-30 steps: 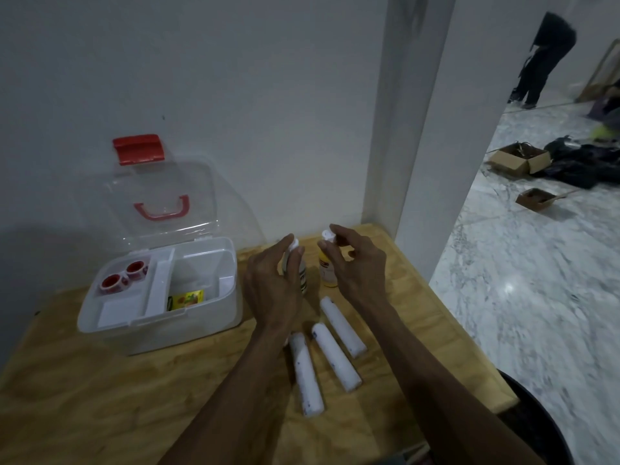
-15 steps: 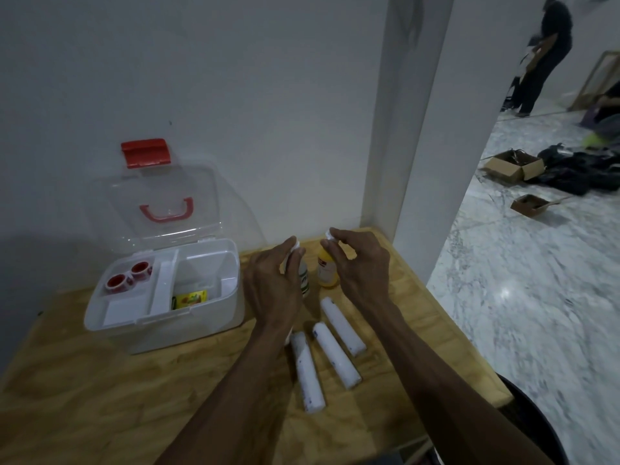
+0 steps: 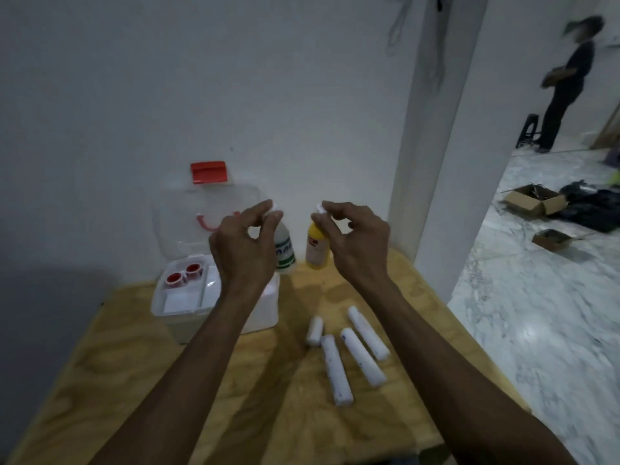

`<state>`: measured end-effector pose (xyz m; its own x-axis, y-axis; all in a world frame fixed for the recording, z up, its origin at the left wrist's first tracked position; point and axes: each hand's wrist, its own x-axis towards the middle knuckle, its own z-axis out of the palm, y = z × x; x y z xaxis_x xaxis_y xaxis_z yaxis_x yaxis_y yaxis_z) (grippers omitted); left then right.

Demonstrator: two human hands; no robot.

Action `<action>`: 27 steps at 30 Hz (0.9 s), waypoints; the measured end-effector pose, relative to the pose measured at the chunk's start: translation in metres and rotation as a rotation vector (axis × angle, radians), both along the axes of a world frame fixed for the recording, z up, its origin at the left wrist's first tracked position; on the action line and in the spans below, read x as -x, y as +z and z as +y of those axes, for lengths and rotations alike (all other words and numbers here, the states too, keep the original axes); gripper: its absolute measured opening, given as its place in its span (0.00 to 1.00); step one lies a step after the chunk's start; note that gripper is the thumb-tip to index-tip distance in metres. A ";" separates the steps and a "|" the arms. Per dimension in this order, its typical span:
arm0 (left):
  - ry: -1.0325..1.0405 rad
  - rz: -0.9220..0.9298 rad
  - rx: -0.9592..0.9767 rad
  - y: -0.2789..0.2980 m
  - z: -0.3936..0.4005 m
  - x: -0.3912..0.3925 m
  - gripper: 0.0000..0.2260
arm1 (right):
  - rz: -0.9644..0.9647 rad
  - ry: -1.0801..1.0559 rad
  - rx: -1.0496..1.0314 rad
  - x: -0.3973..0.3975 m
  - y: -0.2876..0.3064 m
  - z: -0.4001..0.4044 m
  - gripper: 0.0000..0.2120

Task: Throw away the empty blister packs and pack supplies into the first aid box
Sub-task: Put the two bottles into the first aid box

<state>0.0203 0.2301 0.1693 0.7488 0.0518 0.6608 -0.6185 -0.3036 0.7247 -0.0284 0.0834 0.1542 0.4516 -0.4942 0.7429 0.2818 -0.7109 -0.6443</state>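
1. Head view: white-capped bottles pinched at the top, one per hand. Left hand (image 3: 243,250) closed by fingertips on the cap of the white bottle (image 3: 284,250); right hand (image 3: 355,239) likewise closed on the cap of the yellow bottle (image 3: 315,246). Both lifted clear of the wooden table (image 3: 134,380), hanging just beside the first aid box (image 3: 188,308).
2. Small plastic, probably light and stiff, somewhat slick; cap-only pinch likely to let them swing, so better held around the body for lowering.
3. Box lid (image 3: 204,213) open and upright; two red-cored tape rolls (image 3: 183,273) in a rear compartment.
4. Four white bandage rolls (image 3: 349,347) loose on the table, soft, easily gripped mid-length.
5. No blister packs visible.
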 end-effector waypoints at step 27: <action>-0.045 0.172 -0.201 -0.051 0.034 -0.082 0.09 | 0.142 0.108 0.004 -0.058 -0.064 0.063 0.10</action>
<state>0.1027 0.2642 0.1179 0.8496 -0.1033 0.5172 -0.5075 -0.4272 0.7483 0.0301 0.1462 0.0906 0.6029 -0.4342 0.6693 0.2630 -0.6838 -0.6806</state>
